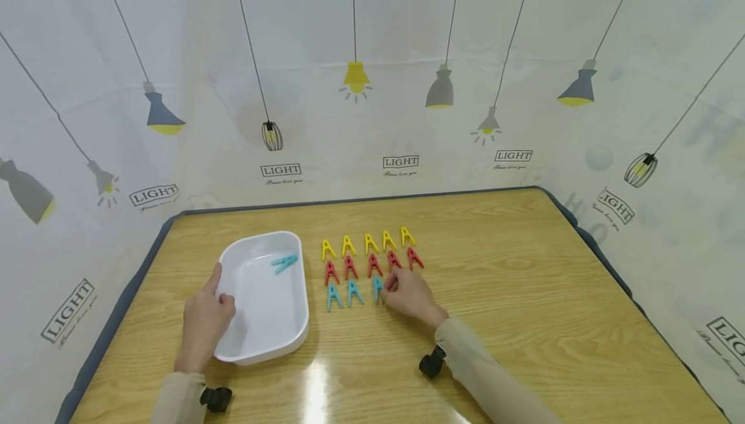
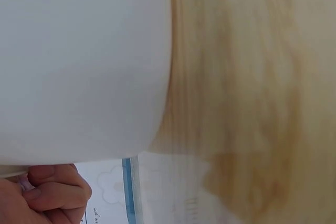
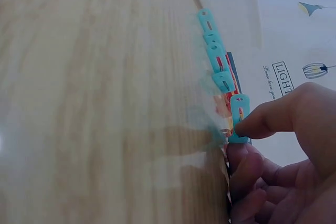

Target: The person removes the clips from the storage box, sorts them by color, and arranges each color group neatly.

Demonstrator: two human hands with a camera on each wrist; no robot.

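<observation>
My left hand (image 1: pixel 205 320) grips the left rim of a white plastic basin (image 1: pixel 304 320), thumb over the inside and curled fingers showing under the edge in the left wrist view. A light blue clothespin (image 1: pixel 285 262) lies in the basin near its far right corner. With thumb and fingers, my right hand (image 1: pixel 407 293) pinches another light blue clothespin (image 3: pixel 239 116), third in the nearest row on the table. Left of it stand two more light blue clothespins, the nearer one (image 1: pixel 354 293) and the outer one (image 1: pixel 334 297).
Behind the blue row runs a row of several red clothespins (image 1: pixel 374 265), and beyond it several yellow ones (image 1: pixel 370 243). They stand on a wooden table (image 1: pixel 524 295) with a dark edge. A white curtain printed with lamps (image 1: pixel 326 133) surrounds the table.
</observation>
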